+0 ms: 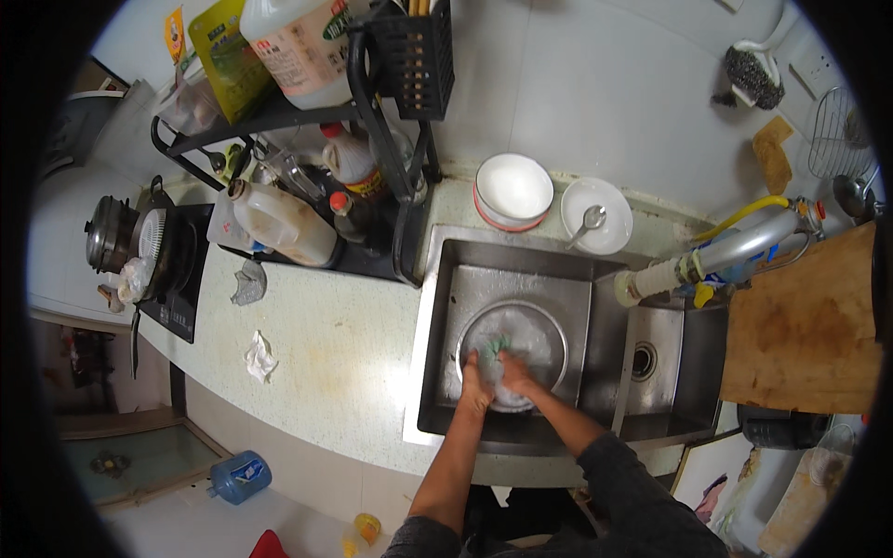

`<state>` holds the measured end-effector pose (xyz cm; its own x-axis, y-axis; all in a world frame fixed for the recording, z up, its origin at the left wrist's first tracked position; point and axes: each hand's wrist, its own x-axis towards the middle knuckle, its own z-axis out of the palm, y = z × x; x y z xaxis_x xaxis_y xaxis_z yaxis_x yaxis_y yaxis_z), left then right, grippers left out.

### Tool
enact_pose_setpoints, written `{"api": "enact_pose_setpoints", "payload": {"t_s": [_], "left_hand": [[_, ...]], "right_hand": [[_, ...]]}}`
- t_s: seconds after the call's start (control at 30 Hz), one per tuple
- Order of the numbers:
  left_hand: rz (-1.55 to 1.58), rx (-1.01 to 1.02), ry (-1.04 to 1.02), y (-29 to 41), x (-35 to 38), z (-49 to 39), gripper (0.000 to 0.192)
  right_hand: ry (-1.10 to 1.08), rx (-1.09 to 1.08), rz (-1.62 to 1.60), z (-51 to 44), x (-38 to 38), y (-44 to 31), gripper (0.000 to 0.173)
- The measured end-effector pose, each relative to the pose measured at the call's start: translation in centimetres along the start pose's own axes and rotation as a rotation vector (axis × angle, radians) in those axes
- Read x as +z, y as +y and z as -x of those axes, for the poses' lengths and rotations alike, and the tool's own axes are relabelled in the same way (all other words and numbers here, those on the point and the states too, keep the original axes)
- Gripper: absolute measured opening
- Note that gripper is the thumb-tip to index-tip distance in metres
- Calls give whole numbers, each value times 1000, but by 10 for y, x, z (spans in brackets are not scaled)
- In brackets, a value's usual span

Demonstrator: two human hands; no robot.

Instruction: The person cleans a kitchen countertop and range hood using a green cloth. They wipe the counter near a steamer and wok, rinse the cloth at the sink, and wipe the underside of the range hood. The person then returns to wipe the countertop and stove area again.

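Observation:
A round metal basin (564,338) with cloudy, sudsy water sits in the large left compartment of the stainless steel sink (530,261). My left hand (476,383) grips the basin at its lower left rim, its fingers partly hidden. Inside the basin, my right hand (515,373) holds a green scrubber (497,345) against the bottom, and the water and fingers hide part of it. Behind the sink stand stacked white bowls (514,187) and a white dish (605,220) with a metal spoon (591,219) in it.
A faucet with a white sleeve (656,279) reaches over the sink divider. To the right is a wooden cutting board (802,328). A black rack (279,122) with bottles stands left, beyond it a pan (167,258) on the cooktop. Crumpled tissue (259,357) lies on the counter.

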<state>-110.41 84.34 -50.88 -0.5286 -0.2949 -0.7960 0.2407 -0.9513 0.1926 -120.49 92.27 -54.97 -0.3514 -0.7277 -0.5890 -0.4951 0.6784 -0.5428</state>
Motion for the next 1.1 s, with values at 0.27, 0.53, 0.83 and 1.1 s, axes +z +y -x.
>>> {"api": "enact_pose_setpoints", "payload": {"t_s": [0.27, 0.53, 0.83, 1.1], "left_hand": [[121, -42, -324, -14, -53, -26, 33], [1, 152, 100, -14, -4, 2, 42], [120, 54, -6, 14, -20, 6, 44], [28, -61, -442, 5, -35, -1, 28]], "right_hand": [[289, -262, -352, 105, -53, -113, 29], [637, -201, 77, 5, -58, -32, 29], [216, -166, -455, 62, -20, -79, 52], [594, -406, -132, 96, -55, -119, 36]]}}
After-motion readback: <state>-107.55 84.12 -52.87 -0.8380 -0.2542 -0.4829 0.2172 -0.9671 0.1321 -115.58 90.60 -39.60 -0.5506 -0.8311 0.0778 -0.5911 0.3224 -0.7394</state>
